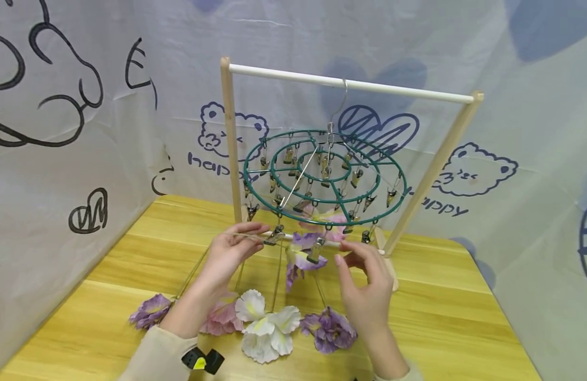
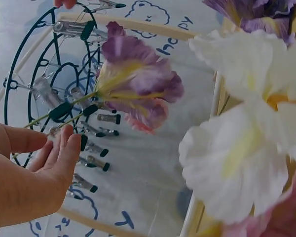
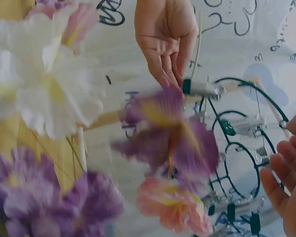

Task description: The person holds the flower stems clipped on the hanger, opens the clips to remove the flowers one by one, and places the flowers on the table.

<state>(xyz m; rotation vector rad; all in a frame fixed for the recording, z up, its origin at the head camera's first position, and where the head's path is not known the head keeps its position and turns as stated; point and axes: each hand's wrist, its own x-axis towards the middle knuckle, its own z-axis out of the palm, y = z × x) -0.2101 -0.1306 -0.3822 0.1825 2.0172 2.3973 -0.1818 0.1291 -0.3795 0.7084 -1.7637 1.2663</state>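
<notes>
A green round hanger (image 1: 341, 201) carries several small metal clips with dark green tips. Low at its front hangs a purple flower (image 1: 293, 259), beside a clip (image 1: 316, 250). My left hand (image 1: 233, 254) pinches the flower's thin stem near another clip (image 1: 276, 234); the exact contact is partly hidden by the fingers. To the right of the purple flower is my right hand (image 1: 367, 275), thumb and fingers apart with nothing between them. Behind hangs a pink flower (image 1: 331, 217), seen also in the right wrist view. In that view, the purple flower (image 3: 163, 133) looks blurred.
A wooden stand (image 1: 230, 137) with a white top bar (image 1: 283, 74) bears the hanger. On the yellow wooden table (image 1: 441, 307) lie a white flower (image 1: 267, 328), two purple flowers (image 1: 328, 330) and a pink one (image 1: 222, 317). Patterned cloth (image 1: 536, 132) hangs behind.
</notes>
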